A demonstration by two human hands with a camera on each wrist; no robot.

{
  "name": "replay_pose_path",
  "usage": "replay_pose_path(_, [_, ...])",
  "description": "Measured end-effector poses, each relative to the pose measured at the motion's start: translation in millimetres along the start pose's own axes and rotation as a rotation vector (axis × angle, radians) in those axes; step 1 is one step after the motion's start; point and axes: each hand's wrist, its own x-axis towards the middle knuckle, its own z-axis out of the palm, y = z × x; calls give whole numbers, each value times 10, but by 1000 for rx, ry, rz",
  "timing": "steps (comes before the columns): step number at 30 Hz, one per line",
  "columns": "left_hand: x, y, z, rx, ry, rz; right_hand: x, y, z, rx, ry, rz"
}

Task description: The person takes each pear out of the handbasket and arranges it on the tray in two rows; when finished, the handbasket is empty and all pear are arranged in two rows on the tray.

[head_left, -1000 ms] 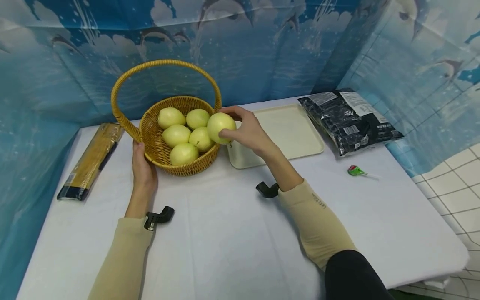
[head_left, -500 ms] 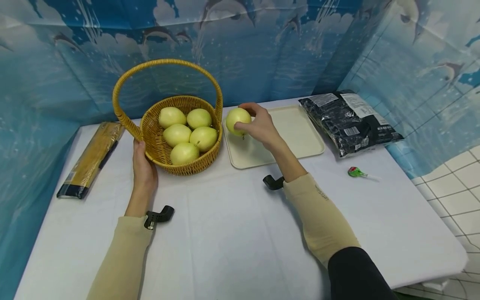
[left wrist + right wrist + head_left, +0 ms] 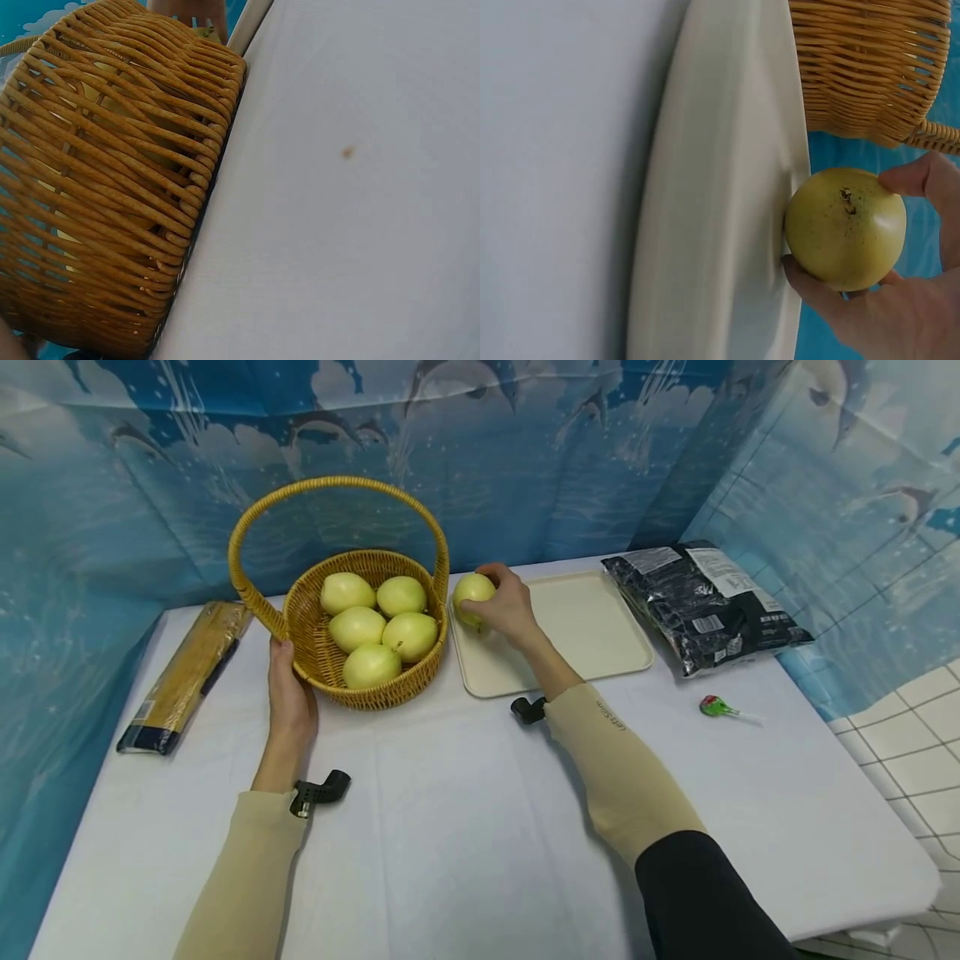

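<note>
My right hand (image 3: 510, 606) holds a yellow-green pear (image 3: 471, 597) over the left end of a cream tray (image 3: 592, 627). In the right wrist view thumb and fingers pinch that pear (image 3: 844, 229) from its sides, its dark blossom end facing the camera. Whether it touches the tray, I cannot tell. To its left stands a wicker basket (image 3: 360, 697) with a tall arched handle and several pears (image 3: 356, 628) inside. My left hand (image 3: 292, 702) lies against the basket's left side, a straight digit near the handle's foot. The basket (image 3: 120, 172) hides its other fingers.
A pack of dry noodles (image 3: 183, 681) lies left of the basket. Right of the tray are a black plastic parcel (image 3: 705, 602) and a lollipop (image 3: 717, 706). They rest on a white-covered table (image 3: 450, 827), with a dolphin-print curtain (image 3: 517, 468) close behind.
My right hand has carried the pear from above the basket's right rim across to the tray's left end, then lowered it slightly. My left hand stays at the basket.
</note>
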Motion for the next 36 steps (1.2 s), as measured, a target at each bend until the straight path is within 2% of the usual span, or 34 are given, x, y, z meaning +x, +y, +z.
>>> replay_pose_path(6, [14,-14,-14,-7,-3,-5,23,2,66,35,1,31])
replay_pose_path(19, [20,-19,-18,-15,-8,4,-17,79,7,50,-2,-3])
replay_pose_path(25, [10,-18,-24,-6,1,2,10,105,11,85,-38,-33])
replay_pose_path(36, [9,-13,-22,6,0,0,18,100,-54,57,-55,-32])
